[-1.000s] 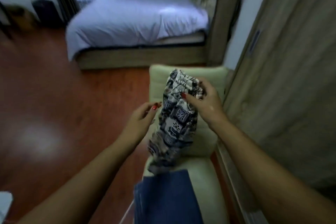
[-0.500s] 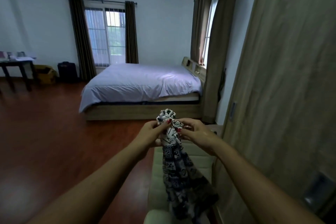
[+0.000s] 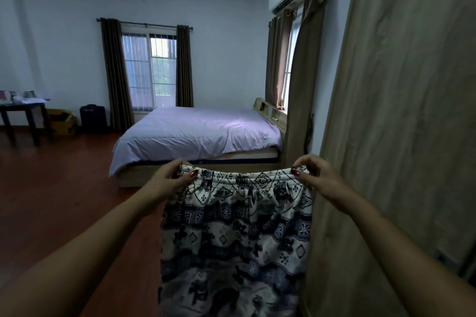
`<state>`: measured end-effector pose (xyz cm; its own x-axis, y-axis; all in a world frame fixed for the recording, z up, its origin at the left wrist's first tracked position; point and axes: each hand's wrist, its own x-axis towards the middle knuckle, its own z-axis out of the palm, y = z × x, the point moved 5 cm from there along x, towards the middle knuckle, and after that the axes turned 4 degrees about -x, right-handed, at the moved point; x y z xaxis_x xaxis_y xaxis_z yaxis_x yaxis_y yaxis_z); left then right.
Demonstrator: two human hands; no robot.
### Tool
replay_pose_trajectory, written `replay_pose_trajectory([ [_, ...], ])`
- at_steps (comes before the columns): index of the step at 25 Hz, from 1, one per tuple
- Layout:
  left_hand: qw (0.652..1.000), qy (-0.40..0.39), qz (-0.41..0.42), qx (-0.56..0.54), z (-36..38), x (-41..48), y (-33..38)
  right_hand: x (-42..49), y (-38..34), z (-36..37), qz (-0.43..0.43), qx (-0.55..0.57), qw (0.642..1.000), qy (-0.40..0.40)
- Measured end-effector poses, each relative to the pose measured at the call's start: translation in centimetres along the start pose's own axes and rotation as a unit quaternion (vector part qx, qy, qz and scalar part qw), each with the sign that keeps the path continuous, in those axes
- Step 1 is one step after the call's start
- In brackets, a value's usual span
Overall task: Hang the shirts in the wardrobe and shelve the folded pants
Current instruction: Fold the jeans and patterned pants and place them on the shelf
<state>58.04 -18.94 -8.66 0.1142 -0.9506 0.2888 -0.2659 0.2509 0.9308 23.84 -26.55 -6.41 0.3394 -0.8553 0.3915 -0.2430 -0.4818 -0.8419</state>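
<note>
Patterned pants (image 3: 235, 234) held spread, left hand (image 3: 168, 179) and right hand (image 3: 318, 177) pinching waistband ends, wardrobe door (image 3: 401, 136) at 3 o'clock, contents hidden

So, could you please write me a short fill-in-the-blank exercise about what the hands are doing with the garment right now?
1. Both hands hold the patterned pants by the elastic ____.
2. The left hand and right hand grip ____ ends of it.
3. Beyond the pants stands a ____ with a pale cover.
4. The wardrobe is on the person's ____ side.

Missing words: waistband; opposite; bed; right
</note>
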Motion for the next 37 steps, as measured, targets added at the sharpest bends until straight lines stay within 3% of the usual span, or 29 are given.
replay_pose_trajectory([
  [3,1.000,0.004,0.015,0.010,-0.7,-0.3,1.4,0.0,-1.5,0.3,-0.027,-0.092,0.995,-0.031],
  [8,0.998,0.045,0.039,0.017,-1.6,0.6,2.2,0.1,-3.5,0.0,-0.047,-0.120,0.991,0.020],
  [10,0.996,0.090,0.022,0.018,-1.7,1.2,3.0,0.6,-4.2,-0.1,-0.031,-0.101,0.992,0.075],
  [12,0.993,0.119,0.000,-0.005,-0.7,1.6,4.0,0.9,-5.1,0.4,0.015,-0.075,0.988,0.131],
  [14,0.993,0.111,-0.008,-0.023,1.3,1.9,5.7,1.3,-6.5,2.3,0.069,-0.036,0.987,0.138],
  [18,0.998,0.016,0.012,-0.058,5.6,1.3,8.5,1.9,-9.5,6.8,0.097,0.054,0.989,0.093],
  [22,0.992,-0.032,-0.023,-0.119,6.4,0.7,7.6,1.4,-10.3,9.6,0.116,0.239,0.963,0.038],
  [24,0.989,-0.047,-0.029,-0.138,6.1,0.5,7.2,1.1,-10.1,9.7,0.111,0.258,0.960,0.022],
  [26,0.990,-0.044,-0.014,-0.136,5.7,0.2,7.1,0.9,-10.0,9.3,0.086,0.191,0.978,-0.001],
  [29,0.989,-0.052,0.003,-0.139,5.1,-0.2,7.0,0.7,-10.4,7.9,-0.034,-0.058,0.997,-0.030],
  [31,0.986,-0.096,0.014,-0.137,4.9,-0.8,7.5,0.5,-10.6,7.6,-0.092,-0.195,0.973,-0.086],
  [33,0.981,-0.122,0.041,-0.147,4.7,-1.0,7.9,0.3,-10.8,7.9,-0.098,-0.254,0.954,-0.125],
  [37,0.984,-0.094,0.087,-0.122,3.8,-2.5,6.0,-0.1,-14.1,8.6,-0.201,-0.314,0.926,-0.053],
])
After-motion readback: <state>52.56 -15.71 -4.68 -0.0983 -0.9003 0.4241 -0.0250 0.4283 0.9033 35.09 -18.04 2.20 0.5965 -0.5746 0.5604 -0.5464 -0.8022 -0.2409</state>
